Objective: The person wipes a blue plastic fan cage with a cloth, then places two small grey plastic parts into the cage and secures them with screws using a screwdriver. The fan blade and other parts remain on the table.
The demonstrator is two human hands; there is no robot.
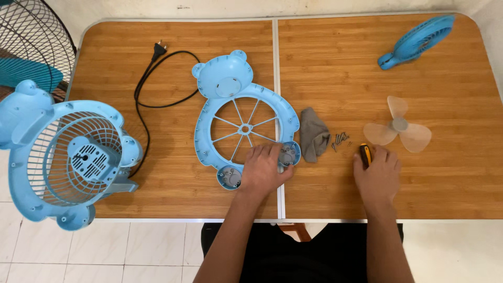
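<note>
- Left hand (262, 170) laid palm-down on the lower right rim of the bear-shaped blue fan cover (238, 112), fingers curled over one round foot; clenched loosely, pressing rather than lifting.
- Right hand (376, 175) closed over the yellow-and-black screwdriver (365, 153), only the handle's end seen past the fingertips, long axis pointing away from the body.
- Cover lay flat across the seam of the desk (335, 68), bear head at the far end, long axis running away from the body.
- Small heap of screws (340, 139) between the hands, nearer the right, just left of the screwdriver's end.
- Grey cloth (313, 133) touching the cover's right edge.
- Translucent fan blade (398, 128) beyond the right hand; blue fan cage with motor (65, 154) overhanging the desk's left edge.
</note>
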